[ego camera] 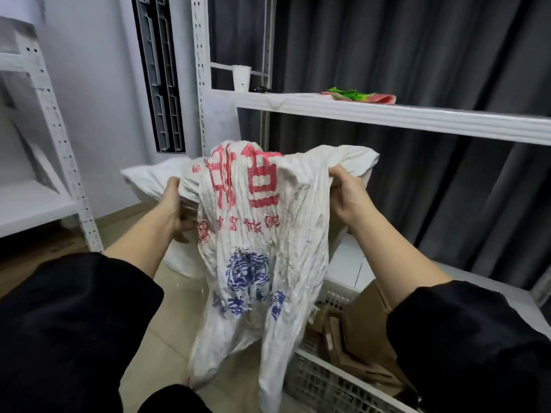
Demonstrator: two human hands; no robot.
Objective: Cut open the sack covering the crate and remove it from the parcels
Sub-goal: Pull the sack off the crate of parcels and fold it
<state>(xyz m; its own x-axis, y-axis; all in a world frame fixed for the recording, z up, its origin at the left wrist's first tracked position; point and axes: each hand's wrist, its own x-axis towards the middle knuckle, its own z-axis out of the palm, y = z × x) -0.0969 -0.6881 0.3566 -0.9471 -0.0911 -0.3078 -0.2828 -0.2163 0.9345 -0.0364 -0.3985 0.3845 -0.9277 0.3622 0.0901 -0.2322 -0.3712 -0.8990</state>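
Sack (253,234) hangs in the air between my two hands, above the floor and to the left of the crate (337,380). It is white woven cloth, much wrinkled, with red characters on the upper part and blue print lower down. Its bottom end hangs free beside the crate's left rim; I cannot tell if it touches the rim.

My left hand (176,210) is closed on the sack's left edge, the fingers behind the cloth. My right hand (347,195) is closed on the upper right corner, pinching a fold of it, higher than the left hand. Both sleeves are black.

Inside the crate, to the right of the sack, lie brown cardboard parcels (363,332), uncovered. The crate is white plastic with a lattice wall.

Behind the sack, another white bag (149,177) lies on the floor. Above and behind the crate is a white shelf (387,114), with a paper cup (241,78) at its left end and a green and pink wrapper (357,95) further right.
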